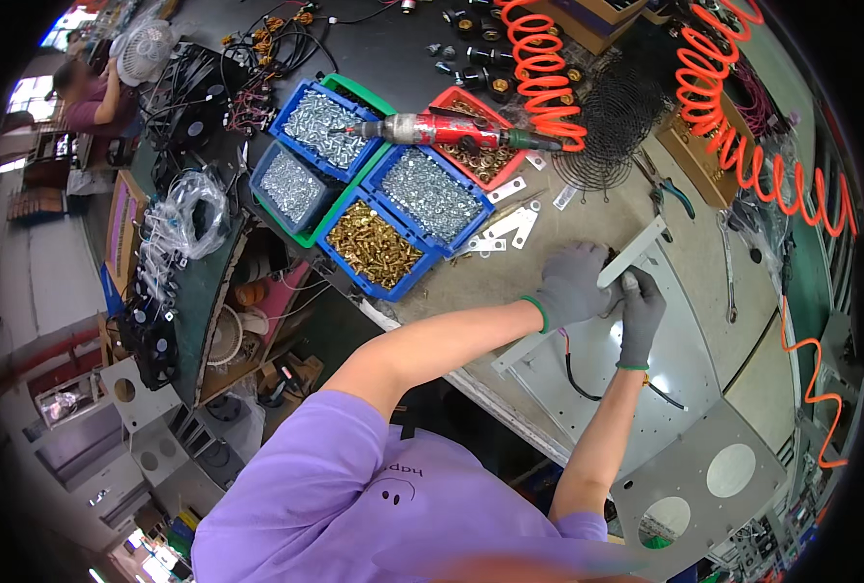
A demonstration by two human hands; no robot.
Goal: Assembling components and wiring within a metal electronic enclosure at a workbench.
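Both gloved hands meet on a metal plate (680,350); left hand (573,285) curled over something hidden, right hand (640,316) gripping a white bracket (636,251).

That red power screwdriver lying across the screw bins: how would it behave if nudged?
The red power screwdriver has a round body bridging bin rims, so it may roll. The orange coiled hose at its end would probably tug back. Likely heavy for its size.

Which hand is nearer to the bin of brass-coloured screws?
Left. The left hand lies on the metal panel just right of the bin of brass-coloured screws; the right hand sits farther right, beyond the left hand.
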